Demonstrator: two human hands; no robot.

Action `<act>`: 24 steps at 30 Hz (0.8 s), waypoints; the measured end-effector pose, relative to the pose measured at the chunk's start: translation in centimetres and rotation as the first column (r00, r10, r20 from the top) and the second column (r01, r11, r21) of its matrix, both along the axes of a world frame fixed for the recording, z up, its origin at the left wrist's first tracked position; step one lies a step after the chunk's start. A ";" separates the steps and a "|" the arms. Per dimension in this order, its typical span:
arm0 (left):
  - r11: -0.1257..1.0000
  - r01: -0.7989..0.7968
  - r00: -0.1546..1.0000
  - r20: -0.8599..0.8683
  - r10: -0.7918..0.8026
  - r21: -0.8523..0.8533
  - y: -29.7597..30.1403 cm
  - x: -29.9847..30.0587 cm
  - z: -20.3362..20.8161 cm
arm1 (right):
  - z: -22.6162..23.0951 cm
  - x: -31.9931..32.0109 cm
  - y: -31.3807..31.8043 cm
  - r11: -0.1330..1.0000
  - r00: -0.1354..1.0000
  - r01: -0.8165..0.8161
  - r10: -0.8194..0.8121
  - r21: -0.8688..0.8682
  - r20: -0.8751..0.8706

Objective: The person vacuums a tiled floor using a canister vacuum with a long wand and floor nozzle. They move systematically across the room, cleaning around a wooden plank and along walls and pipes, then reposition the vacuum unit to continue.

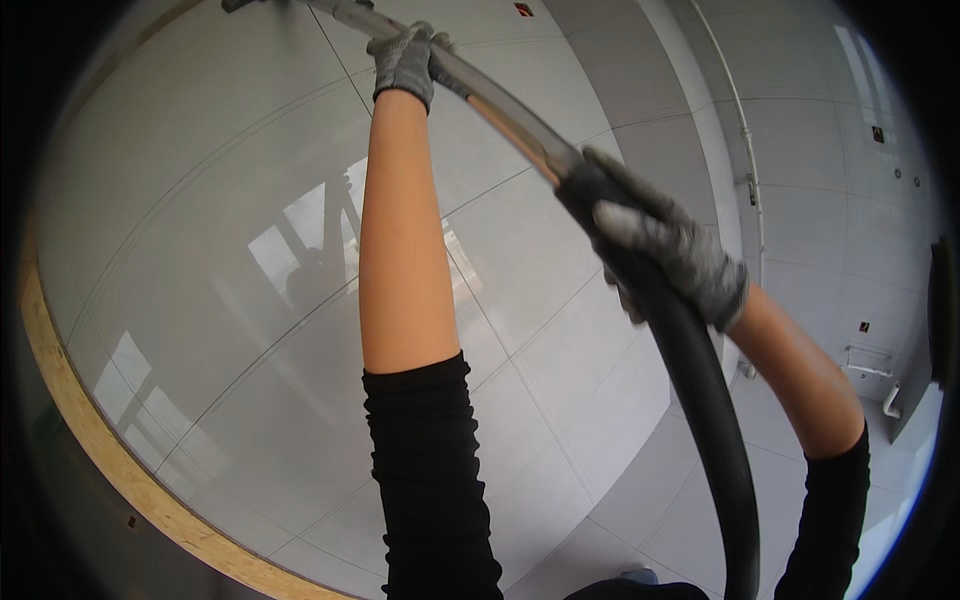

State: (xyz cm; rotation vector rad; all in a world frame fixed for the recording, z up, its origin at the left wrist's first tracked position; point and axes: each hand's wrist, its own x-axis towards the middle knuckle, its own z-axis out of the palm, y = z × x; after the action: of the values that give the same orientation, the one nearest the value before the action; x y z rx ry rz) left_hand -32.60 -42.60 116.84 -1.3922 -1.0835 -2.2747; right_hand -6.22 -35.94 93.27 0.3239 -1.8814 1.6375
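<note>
A vacuum cleaner wand, a shiny metal tube (515, 125), runs slantwise from the upper left down to the right. My left hand (405, 62), in a grey knitted glove, is closed around the tube near the top of the view, with the arm stretched far out. Lower down, my right hand (690, 255) in a matching glove grips the black handle end, where a thick black hose (710, 430) leads down to the lower edge. At the upper left corner the wand's far end shows a dark piece (238, 5), partly cut off by the frame.
Large glossy grey tiles (530, 290) with thin joints and window reflections fill the middle. A wooden strip (140, 500) curves along the left and bottom. On the right stand a pale wall pipe (748, 140), a small rack (868, 362) and a white pipe stub (892, 402).
</note>
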 end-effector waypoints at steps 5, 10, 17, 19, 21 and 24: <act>0.990 0.032 0.999 -0.015 -0.030 0.135 2.4 -2.4 -1.5 | -0.8 -2.2 2.7 0.995 0.993 0.098 -0.100 0.028 0.062; 0.964 0.267 0.956 -0.133 -0.263 0.015 5.4 -3.4 -18.4 | -19.5 1.8 7.3 0.977 0.949 -0.045 0.107 -0.208 0.296; 0.796 0.605 0.553 0.724 -0.413 -0.008 4.3 17.8 -67.1 | -52.4 24.8 1.4 0.884 0.122 0.433 -0.253 0.178 0.960; 0.772 0.615 0.403 0.906 -0.132 -0.161 3.8 22.8 -73.1 | -56.9 29.3 -1.6 0.873 0.256 0.480 -0.226 0.079 0.940; 0.820 0.550 0.484 0.860 -0.161 -0.156 4.2 23.6 -74.0 | -59.1 30.4 -1.0 0.883 0.213 0.410 -0.336 0.227 0.918; 0.869 0.484 0.536 0.820 -0.198 -0.106 6.5 19.9 -67.1 | -56.7 26.7 2.3 0.858 0.147 0.270 -0.485 0.437 0.862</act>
State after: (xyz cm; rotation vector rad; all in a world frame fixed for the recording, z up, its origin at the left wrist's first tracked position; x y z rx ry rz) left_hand -12.70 -36.08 49.70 -0.6367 -1.5949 -3.2970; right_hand 20.48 -33.62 36.58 -1.4063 -2.6243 1.2975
